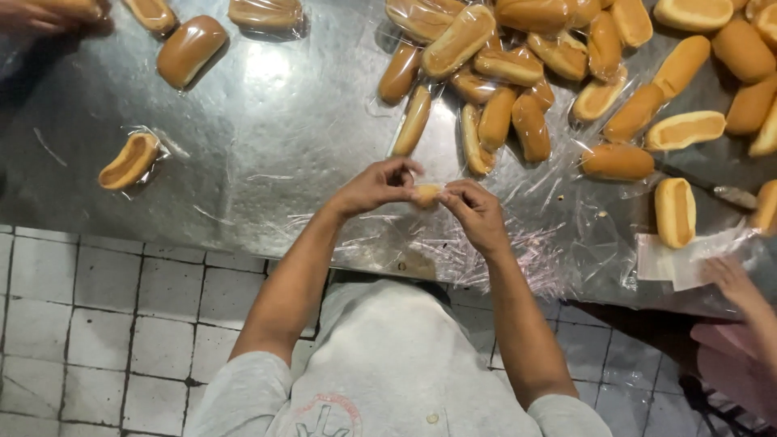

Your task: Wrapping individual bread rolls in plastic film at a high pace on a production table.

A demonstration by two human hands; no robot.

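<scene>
Both hands meet at the near edge of the steel table (267,129): the left hand (374,186) and the right hand (477,212) are pinched together on a small bread roll (426,194), fingertips closed around its ends. Held so tightly, it may well crush or tear. Loose clear plastic film (486,255) lies crumpled just beneath, and could snag the fingers or drag the roll off the edge.
</scene>
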